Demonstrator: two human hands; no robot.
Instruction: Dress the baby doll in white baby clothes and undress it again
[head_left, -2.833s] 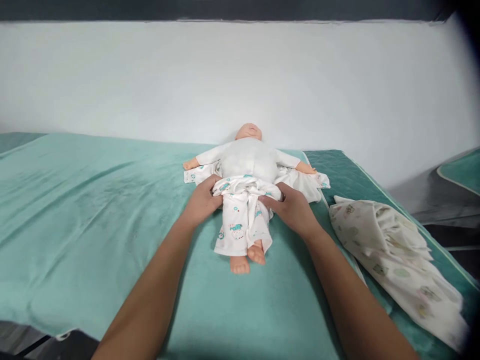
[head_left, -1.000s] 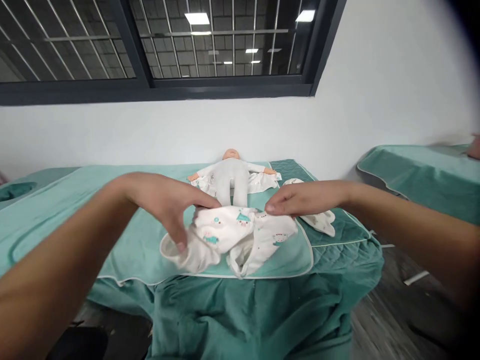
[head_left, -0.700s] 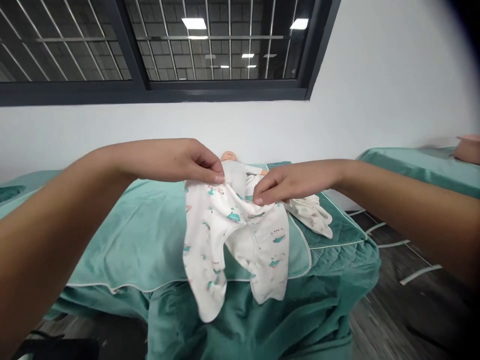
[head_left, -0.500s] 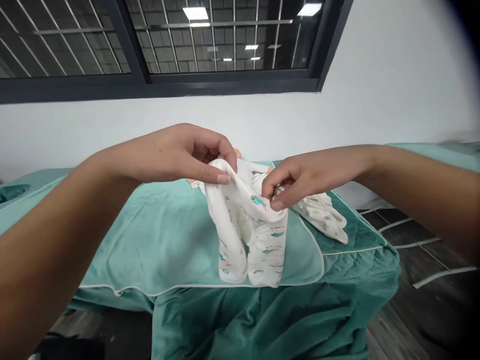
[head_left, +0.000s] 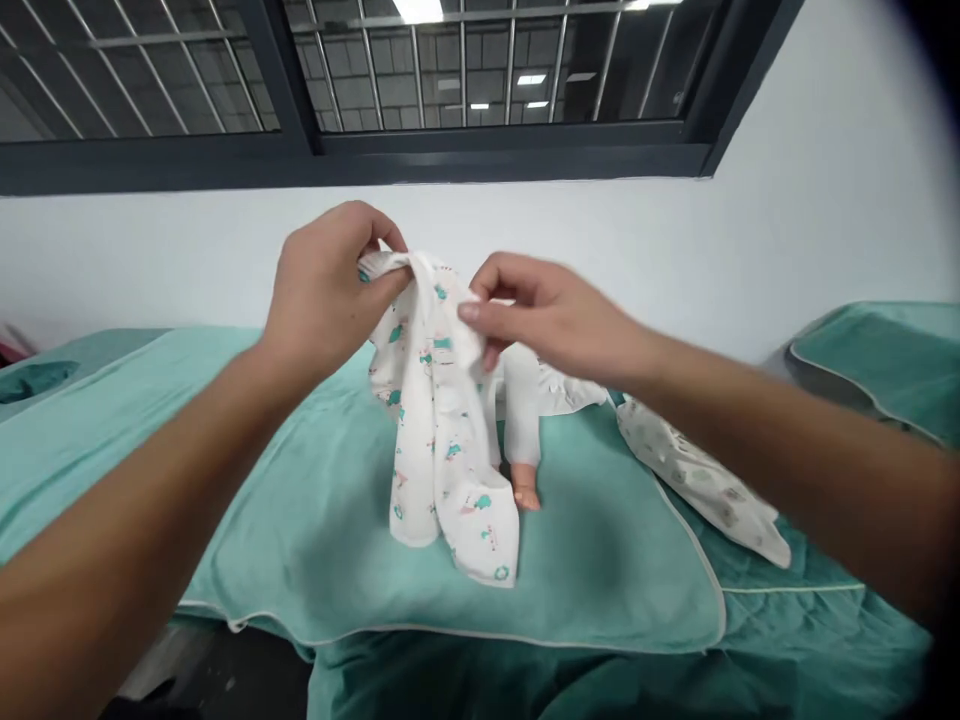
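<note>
A small white garment (head_left: 454, 450) with green and pink prints hangs in folds above the bed. My left hand (head_left: 337, 280) pinches its top edge between thumb and fingers. To the right, my right hand (head_left: 544, 315) is closed on the garment's upper right side. Behind the cloth lies a doll in white clothing (head_left: 523, 405), with one bare foot (head_left: 525, 485) showing on the blanket; the garment and my right hand hide much of it.
A light green blanket (head_left: 585, 590) covers the bed, over darker green bedding (head_left: 795, 620). Another patterned white cloth (head_left: 705, 480) lies at the right. Behind are a white wall (head_left: 187, 250) and a barred window with a dark frame (head_left: 487, 155).
Both hands have risen with the garment, and my right hand has come closer to my left. The garment has turned and hangs longer. The view has shifted, and the doll's foot now shows.
</note>
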